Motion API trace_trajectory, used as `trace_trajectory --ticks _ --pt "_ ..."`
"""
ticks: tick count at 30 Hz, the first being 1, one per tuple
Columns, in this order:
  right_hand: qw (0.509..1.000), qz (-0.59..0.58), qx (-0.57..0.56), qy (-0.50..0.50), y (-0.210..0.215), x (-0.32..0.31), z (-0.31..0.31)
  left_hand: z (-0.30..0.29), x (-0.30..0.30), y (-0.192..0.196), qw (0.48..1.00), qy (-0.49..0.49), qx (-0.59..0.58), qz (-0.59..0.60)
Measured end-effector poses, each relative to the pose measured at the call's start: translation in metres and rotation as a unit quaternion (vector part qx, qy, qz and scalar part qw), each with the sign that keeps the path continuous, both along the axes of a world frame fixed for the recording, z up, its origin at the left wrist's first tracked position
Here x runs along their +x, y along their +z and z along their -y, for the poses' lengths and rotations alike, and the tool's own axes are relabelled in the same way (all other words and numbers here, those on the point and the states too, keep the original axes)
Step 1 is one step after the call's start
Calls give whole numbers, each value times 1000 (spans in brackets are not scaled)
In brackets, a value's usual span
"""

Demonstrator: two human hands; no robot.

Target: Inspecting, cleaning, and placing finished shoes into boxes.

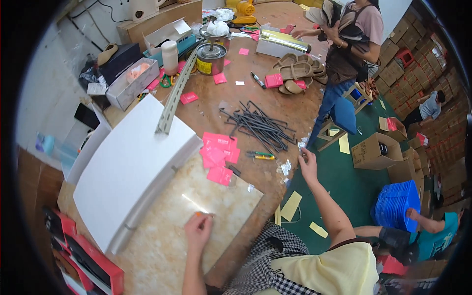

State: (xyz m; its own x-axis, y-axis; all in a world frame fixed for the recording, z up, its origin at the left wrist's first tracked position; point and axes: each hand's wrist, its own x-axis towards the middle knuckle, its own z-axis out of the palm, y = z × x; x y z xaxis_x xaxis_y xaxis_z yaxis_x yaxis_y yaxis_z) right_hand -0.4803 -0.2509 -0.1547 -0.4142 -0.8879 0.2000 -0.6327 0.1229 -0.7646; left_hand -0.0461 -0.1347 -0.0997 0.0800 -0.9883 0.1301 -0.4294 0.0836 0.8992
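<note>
Tabletop (201,112): brown wood, with a marbled beige sheet (233,204) laid over part of the near end. Left hand (198,231) is above this sheet, thumb and fingers drawn together; a small orange item (198,214) shows at the fingertips. Held in the grip or only next to it: cannot tell. Right hand (309,167) is at the tabletop's right edge, thumb and forefinger close together, just beside small silvery stickers (285,168) scattered along that edge. Whether this grip has one: cannot tell.

White curved board (130,167) lies toward the left edge; a slotted metal bar (179,93) reaches over its far end. Pink cards (216,147) lie loosely between board and a heap of dark hooked rods (255,125). Yellow-and-black cutter (260,155) on the rods' near side. Farther off: beige shoes (297,69) near the right edge. Co-worker (366,24) stands by the far right corner, holding an armful of shoes.
</note>
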Motion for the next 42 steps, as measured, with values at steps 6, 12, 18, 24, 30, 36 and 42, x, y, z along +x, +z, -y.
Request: trace_trajectory --ticks 6,12,18,24,30,36,42 --pt "989 -33 -5 145 14 -53 29 0 -15 0 962 67 -127 233" --pt "973 -153 -16 172 69 -98 136 3 -22 2 935 47 -71 345" --pt "993 -72 -43 78 66 -177 302 2 -26 5 933 50 -24 355" --pt "991 97 1 87 38 -240 391 19 -25 0 938 25 -18 345" --pt "924 -163 307 161 116 -116 347 4 -21 1 937 34 19 348" --pt "910 -203 259 252 77 -68 301 16 -18 2 941 11 12 337" --pt "928 -15 294 227 118 -36 220 18 -22 7 942 28 -15 335"
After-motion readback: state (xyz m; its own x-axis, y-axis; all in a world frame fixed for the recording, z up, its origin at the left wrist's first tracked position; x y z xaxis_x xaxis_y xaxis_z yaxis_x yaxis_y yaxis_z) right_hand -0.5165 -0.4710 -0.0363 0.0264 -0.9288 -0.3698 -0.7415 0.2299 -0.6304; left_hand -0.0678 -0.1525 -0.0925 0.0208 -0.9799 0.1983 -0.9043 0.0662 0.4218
